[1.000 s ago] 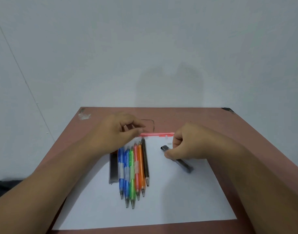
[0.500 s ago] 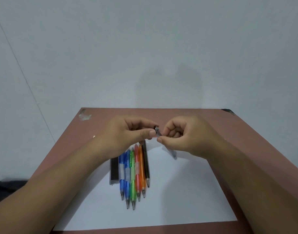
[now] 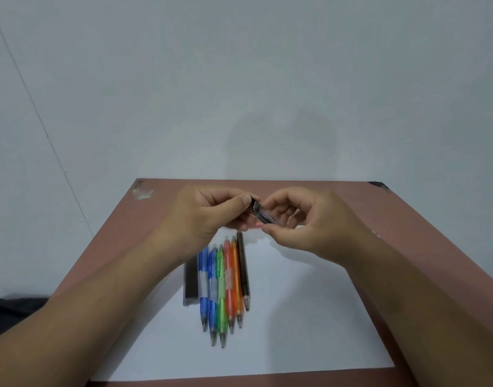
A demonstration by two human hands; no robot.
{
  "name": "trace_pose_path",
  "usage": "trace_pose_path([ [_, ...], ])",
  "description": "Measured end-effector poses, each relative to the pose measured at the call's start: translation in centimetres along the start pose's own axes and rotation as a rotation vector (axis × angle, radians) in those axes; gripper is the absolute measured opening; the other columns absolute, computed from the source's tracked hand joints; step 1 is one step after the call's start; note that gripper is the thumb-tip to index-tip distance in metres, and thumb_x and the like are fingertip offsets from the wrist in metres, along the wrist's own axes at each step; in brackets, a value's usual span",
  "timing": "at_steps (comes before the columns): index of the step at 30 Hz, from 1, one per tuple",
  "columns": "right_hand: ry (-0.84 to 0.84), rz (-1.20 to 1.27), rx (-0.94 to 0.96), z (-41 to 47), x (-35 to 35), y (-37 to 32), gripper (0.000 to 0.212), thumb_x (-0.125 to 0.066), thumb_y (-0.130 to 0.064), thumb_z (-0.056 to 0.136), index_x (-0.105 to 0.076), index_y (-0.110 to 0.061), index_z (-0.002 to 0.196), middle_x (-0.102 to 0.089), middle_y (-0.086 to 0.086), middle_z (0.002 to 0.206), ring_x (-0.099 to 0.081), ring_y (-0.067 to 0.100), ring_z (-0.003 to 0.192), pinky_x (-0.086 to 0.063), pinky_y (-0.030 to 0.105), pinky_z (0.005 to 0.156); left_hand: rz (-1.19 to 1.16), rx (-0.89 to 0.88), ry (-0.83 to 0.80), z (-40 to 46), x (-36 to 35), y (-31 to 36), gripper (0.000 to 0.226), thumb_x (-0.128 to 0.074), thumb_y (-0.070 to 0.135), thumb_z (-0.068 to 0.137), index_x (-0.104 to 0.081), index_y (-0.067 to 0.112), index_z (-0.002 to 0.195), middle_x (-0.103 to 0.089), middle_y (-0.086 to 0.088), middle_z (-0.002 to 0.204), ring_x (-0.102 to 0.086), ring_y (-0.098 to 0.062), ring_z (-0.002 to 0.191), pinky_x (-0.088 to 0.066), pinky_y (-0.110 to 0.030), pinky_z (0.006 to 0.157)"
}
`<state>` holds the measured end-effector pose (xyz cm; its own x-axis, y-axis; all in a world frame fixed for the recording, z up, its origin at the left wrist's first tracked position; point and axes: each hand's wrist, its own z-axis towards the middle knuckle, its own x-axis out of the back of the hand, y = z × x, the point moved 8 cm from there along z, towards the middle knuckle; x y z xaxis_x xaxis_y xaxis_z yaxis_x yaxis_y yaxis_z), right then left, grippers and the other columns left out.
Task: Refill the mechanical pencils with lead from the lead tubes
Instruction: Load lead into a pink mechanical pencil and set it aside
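The person holds a small clear lead tube (image 3: 263,215) up above the tabletop (image 3: 407,247). The right hand (image 3: 304,227) pinches the tube's body, and the left hand (image 3: 209,216) pinches its dark cap end. It looks like the cap is being opened. Next, a thin lead must slide out gently, or it may snap. Six pencils (image 3: 225,286) lie side by side on white paper (image 3: 309,331), just beside another dark tube (image 3: 191,280). Nothing blocks them.
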<state>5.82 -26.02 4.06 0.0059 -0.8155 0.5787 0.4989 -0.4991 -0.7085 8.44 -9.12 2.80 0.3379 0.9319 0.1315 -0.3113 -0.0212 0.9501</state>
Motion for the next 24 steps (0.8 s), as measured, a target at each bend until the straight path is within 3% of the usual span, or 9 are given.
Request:
trace_pose_path([
  [4, 0.013, -0.165, 0.028, 0.2, 0.4, -0.1, 0.036, -0.077, -0.016, 0.083, -0.07, -0.039, 0.11, -0.07, -0.017, 0.098, -0.067, 0.007, 0.083, -0.056, 0.02, 0.067, -0.114, 0.049, 0.051, -0.1, -0.1, -0.1, 0.018, -0.059, 0.006, 0.097, -0.075, 0.003, 0.107, -0.078, -0.013, 0.091, -0.077, -0.026, 0.084, -0.061, -0.025, 0.07],
  [8, 0.092, -0.343, 0.115, 0.4, 0.8, -0.8, 0.039, -0.071, -0.009, 0.084, -0.071, -0.033, 0.115, -0.064, -0.016, 0.103, -0.063, 0.006, 0.095, -0.056, 0.025, 0.08, -0.108, 0.081, 0.064, 0.1, -0.5, -0.7, 0.019, -0.057, -0.001, 0.099, -0.073, 0.002, 0.109, -0.076, -0.019, 0.094, -0.076, -0.024, 0.081, -0.063, -0.028, 0.072],
  [13, 0.189, -0.478, 0.212, 0.3, 1.2, -1.3, 0.041, -0.065, 0.001, 0.083, -0.075, -0.021, 0.117, -0.067, -0.006, 0.108, -0.06, 0.014, 0.099, -0.055, 0.033, 0.084, -0.127, 0.189, 0.039, 0.3, -1.3, -2.1, 0.018, -0.052, 0.004, 0.103, -0.069, 0.007, 0.108, -0.077, -0.014, 0.096, -0.076, -0.024, 0.084, -0.062, -0.026, 0.073],
  [24, 0.254, -0.738, 0.448, -0.5, 0.3, -3.6, 0.037, -0.069, 0.009, 0.081, -0.078, -0.012, 0.111, -0.072, 0.0, 0.108, -0.057, 0.033, 0.099, -0.055, 0.039, 0.074, -0.244, 0.325, -0.04, 0.0, -2.1, -3.0, 0.021, -0.049, 0.005, 0.104, -0.066, 0.003, 0.114, -0.077, -0.016, 0.105, -0.075, -0.026, 0.1, -0.062, -0.028, 0.082],
])
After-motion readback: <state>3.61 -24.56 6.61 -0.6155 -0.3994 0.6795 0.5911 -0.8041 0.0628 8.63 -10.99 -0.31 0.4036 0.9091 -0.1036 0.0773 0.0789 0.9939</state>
